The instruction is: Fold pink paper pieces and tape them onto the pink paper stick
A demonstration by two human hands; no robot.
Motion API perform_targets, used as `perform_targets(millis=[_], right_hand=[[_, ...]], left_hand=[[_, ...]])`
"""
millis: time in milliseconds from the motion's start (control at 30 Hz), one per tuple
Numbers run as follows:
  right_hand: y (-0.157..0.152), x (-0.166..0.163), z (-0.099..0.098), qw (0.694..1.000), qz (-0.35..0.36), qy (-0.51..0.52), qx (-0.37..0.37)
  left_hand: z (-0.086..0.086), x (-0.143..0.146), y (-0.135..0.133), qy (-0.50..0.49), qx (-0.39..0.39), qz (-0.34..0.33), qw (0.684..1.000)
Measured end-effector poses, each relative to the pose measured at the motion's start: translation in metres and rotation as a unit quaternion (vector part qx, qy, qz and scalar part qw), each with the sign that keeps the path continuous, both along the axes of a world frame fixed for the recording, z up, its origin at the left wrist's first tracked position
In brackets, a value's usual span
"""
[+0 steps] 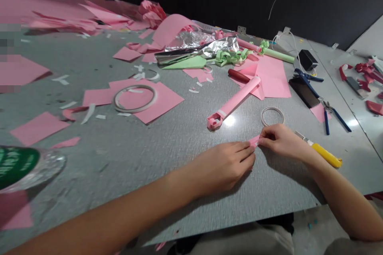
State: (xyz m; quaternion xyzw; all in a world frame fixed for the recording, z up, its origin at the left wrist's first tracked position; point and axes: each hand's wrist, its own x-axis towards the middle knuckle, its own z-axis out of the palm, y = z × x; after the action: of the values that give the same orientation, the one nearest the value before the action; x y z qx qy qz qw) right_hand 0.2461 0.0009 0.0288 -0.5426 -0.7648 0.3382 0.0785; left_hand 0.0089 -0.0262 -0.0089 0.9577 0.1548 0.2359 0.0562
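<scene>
A small folded strip of pink paper (254,141) lies low over the grey table, mostly covered by my fingers. My left hand (224,163) reaches in from the left, palm down, its fingertips closed on the strip's left end; the thumb is hidden. At the other end, my right hand (278,139) pinches the paper between thumb and bent fingers. Just beyond my right hand lies a thin roll of tape (272,116). A yellow-handled utility knife (324,154) rests beside my right forearm. Farther off is a rolled pink paper tube (239,97) with a folded end.
Pink paper sheets and white scraps spread across the left, with a larger tape roll (134,99) on top of one sheet (161,99). A plastic bottle (26,167) lies at the left edge. Pliers (336,115), a phone (304,92) and green paper curls (230,56) are farther back.
</scene>
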Motion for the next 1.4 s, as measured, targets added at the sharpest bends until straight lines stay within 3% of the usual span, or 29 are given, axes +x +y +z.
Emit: perform_targets(millis=[233, 533, 833, 967, 1067, 1233, 1333, 1400], right_hand=[[-0.009, -0.011, -0.003, 0.994, -0.036, -0.074, 0.07], [-0.004, -0.007, -0.002, 0.991, -0.041, -0.122, 0.048], [0.007, 0.008, -0.003, 0.998, -0.055, -0.03, -0.029], [0.006, 0.008, -0.007, 0.999, -0.042, -0.007, -0.027], [0.006, 0.008, -0.007, 0.998, -0.044, -0.031, 0.032], [0.008, 0.016, -0.007, 0.969, -0.049, -0.066, 0.235], [0.012, 0.023, -0.012, 0.956, -0.017, -0.133, 0.259], [0.013, 0.025, -0.012, 0.959, 0.002, -0.122, 0.257]], left_hand=[[0.0, 0.0, 0.0, 0.007, 0.028, 0.004, 1.0], [-0.002, 0.006, -0.004, 0.035, 0.02, 0.032, 0.999], [-0.006, 0.008, -0.002, 0.009, 0.002, 0.039, 0.999], [-0.009, 0.009, -0.002, 0.012, 0.012, 0.039, 0.999], [-0.009, 0.009, 0.001, 0.005, 0.029, 0.034, 0.999], [-0.006, 0.007, 0.005, -0.013, 0.098, 0.011, 0.995], [-0.004, 0.005, 0.006, -0.026, 0.095, 0.007, 0.995], [-0.003, 0.003, 0.007, -0.06, 0.06, 0.027, 0.996]])
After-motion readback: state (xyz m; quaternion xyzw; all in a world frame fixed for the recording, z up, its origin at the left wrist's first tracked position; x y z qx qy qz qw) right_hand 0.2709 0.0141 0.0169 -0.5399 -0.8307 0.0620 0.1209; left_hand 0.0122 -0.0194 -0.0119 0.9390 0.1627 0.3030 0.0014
